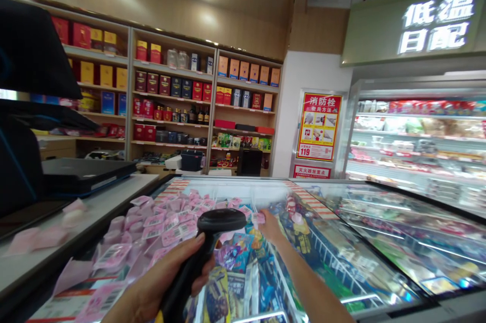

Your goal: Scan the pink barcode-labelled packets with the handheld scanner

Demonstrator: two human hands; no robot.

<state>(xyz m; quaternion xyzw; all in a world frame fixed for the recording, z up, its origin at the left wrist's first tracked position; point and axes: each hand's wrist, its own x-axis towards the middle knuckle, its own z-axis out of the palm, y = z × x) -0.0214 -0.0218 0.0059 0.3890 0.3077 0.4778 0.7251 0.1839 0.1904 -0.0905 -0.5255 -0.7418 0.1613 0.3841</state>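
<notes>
My left hand (pixel 172 272) is wrapped around the handle of a black handheld barcode scanner (pixel 221 219), its head pointing away from me. Just beyond the scanner, my right hand (pixel 270 227) reaches forward and pinches a small pink pack (pixel 258 218) with a white barcode label. Many similar pink packs (pixel 131 224), cup-shaped and carrying barcode labels, are heaped on the left part of the freezer's top. Colourful bagged goods (pixel 237 252) lie below, between my two arms.
A glass-topped chest freezer (pixel 374 227) stretches to the right. On the left counter (pixel 110 206) stand a black terminal (pixel 34 54) and a few pink pieces (pixel 41 239). Shelves of boxes (pixel 170 85) line the back, with a refrigerated display (pixel 417 146) at right.
</notes>
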